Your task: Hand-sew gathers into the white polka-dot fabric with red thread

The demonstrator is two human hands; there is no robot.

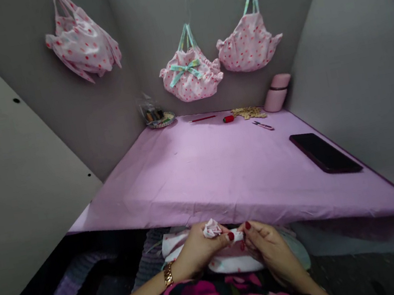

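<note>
Over my lap, below the table's front edge, lies a pale pink dotted cloth (236,263). My left hand (199,248), with a gold watch band at the wrist, is closed on it, thumb pressing a small folded edge. A gathered bunch of the cloth (212,228) pokes up above that hand. Close by on the right, my right hand (270,246) pinches at the same folded edge, thumb against fingers. Whether a needle or thread sits between those fingertips is too small to tell.
The lilac-covered table (200,167) bears a phone (325,153), small thread snips (264,126), a red thread spool (228,119), a red pencil-like stick (202,119), beige pieces (249,113), a pink bottle (278,93) and a small basket (162,121). Dotted cloth garments (192,82) hang behind.
</note>
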